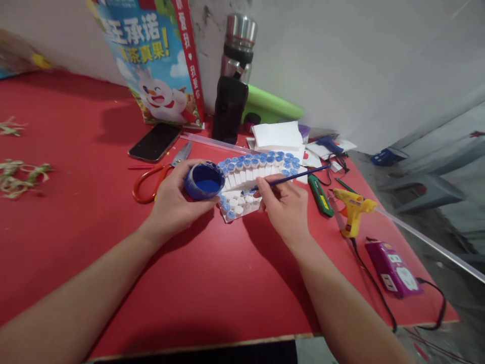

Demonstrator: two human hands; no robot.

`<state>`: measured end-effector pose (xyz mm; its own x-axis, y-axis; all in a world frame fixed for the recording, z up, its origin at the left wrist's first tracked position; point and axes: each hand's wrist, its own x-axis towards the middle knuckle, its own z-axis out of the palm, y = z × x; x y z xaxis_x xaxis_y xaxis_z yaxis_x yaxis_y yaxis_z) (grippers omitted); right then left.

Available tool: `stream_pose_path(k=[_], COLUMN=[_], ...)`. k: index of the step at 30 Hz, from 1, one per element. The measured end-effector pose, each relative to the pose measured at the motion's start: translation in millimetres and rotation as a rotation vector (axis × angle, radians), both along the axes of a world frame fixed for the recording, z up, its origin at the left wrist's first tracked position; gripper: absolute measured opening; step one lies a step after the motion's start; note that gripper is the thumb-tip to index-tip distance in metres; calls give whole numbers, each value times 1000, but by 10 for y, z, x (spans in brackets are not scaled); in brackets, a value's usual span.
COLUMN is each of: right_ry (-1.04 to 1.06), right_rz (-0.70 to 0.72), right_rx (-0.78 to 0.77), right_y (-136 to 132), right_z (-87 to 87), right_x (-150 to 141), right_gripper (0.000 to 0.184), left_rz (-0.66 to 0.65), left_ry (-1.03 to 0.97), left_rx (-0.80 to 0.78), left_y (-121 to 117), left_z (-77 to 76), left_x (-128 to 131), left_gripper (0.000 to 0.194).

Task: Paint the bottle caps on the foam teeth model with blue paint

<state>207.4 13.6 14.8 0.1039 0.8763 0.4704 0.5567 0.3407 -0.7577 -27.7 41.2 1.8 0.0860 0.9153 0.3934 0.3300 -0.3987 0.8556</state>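
Observation:
My left hand (177,196) is wrapped round a small jar of blue paint (205,181), tilted so that its open mouth faces me. Between the fingers of my right hand (286,206) is a thin blue paintbrush (293,177), its tip down at the white pieces of a craft model (242,179). Rows of small round pieces line this model; those along the back and the left end are blue on top, while several at the front are white. My right fingers hide part of its right side.
Orange-handled scissors (151,181) and a black phone (155,142) lie left of the model. At right are a green utility knife (320,196), a yellow glue gun (354,210) with a cord, and a purple power box (394,268). A steel flask (238,45) and printed bag (155,65) stand behind.

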Motion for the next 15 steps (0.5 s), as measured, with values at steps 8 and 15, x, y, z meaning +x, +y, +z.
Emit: stream_pose_path(k=[8,15], right_ry=[7,1], right_rz=[-9,-35], right_rx=[3,-37], right_y=[-15,-4], right_z=[36,40], right_x=[1,53], right_gripper=[30,32], left_rz=[-3,13], left_ry=[-4,3], left_rx=[-27,-41], left_y=[4,-4], left_z=[3,12], left_x=[0,6], left_gripper=[54,55])
